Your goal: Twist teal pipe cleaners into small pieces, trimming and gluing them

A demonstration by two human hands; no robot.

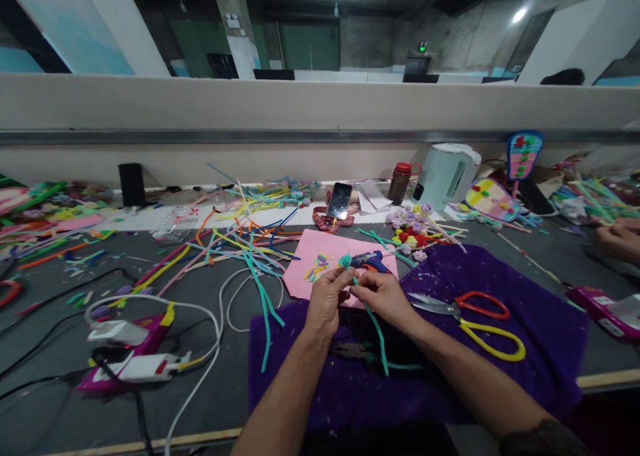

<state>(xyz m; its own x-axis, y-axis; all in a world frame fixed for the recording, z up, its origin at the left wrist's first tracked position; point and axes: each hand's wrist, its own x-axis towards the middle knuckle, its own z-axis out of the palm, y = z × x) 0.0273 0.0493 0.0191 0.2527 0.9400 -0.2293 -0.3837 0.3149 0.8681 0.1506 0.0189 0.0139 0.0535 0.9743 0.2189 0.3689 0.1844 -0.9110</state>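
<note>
My left hand (327,299) and my right hand (383,295) meet over a purple cloth (525,309), both pinching a teal pipe cleaner (377,329). Its top end is curled into a small bud above my left fingers, and the stem trails down between my wrists. A blue glue gun (370,261) lies just beyond my hands on a pink sheet (313,249). Scissors (470,316) with red and yellow handles rest on the cloth to the right of my right hand.
Loose coloured pipe cleaners (240,236) spread across the grey table to the left. A power strip with cables (135,359) lies front left. A phone (339,201), jar (399,183) and white kettle (447,173) stand at the back. Another person's hand (617,239) works far right.
</note>
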